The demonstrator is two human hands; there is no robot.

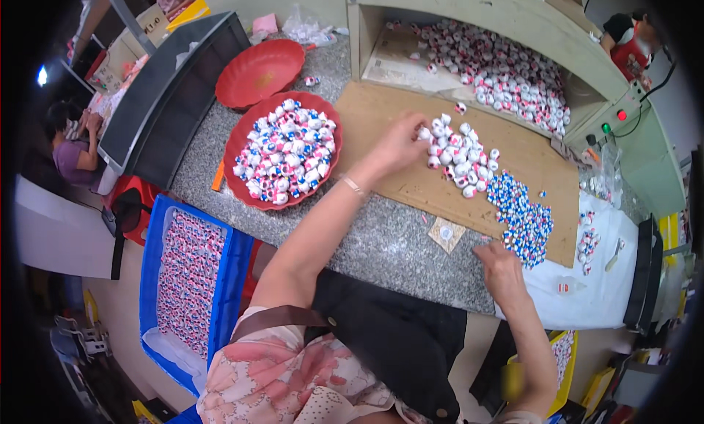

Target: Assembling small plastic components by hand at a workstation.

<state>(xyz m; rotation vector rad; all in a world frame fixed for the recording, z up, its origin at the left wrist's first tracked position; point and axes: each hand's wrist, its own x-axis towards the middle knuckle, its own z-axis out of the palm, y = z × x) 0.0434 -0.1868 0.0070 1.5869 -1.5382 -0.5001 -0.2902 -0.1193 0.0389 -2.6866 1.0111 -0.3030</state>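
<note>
My left hand (pixel 402 142) reaches across the brown board with its fingers closed at the left edge of a pile of small white round pieces (pixel 458 156) with pink and dark marks. A white round piece (pixel 424 134) shows at its fingertips. My right hand (pixel 504 272) is at the board's front edge, fingertips pinched together beside a heap of smaller blue-and-white pieces (pixel 521 217). Whatever those fingertips hold is too small to make out. On my left, a red bowl (pixel 336 142) is heaped with white pieces that have blue and pink parts.
Another red bowl (pixel 253 76) sits behind the full one. Ahead, an open-fronted machine (pixel 480 6) holds many white pieces. A blue crate (pixel 150 281) of pieces stands at lower left. A square card (pixel 446 234) lies on the granite table (pixel 396 241). Other people work farther off.
</note>
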